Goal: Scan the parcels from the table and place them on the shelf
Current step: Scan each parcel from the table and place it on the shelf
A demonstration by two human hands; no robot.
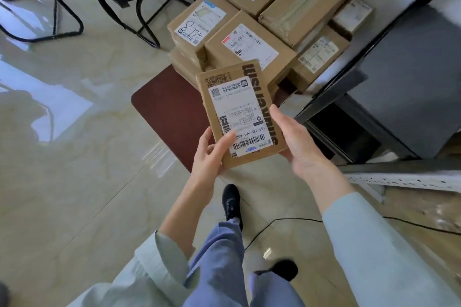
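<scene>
The person stood holding one flat cardboard parcel [240, 114] out in front, label side up, with both hands on it. The left hand [212, 152] gripped its near left corner, thumb lying across the label by the barcode and fingers curled underneath. The right hand [296, 142] cupped the right edge, fingers mostly straight along the side and under it, supporting more than clamping.

Just beyond the hands, the rest of the parcels [262, 20] lay packed together in a heap on a dark red table [164, 107], a good many of them, so most of the job looked to be ahead. No scanner showed anywhere, and I could not tell whether the held parcel had been scanned. To the right of the right hand stood a metal shelf [404, 177]; what I could see of it held no parcel that I could be sure of.
</scene>
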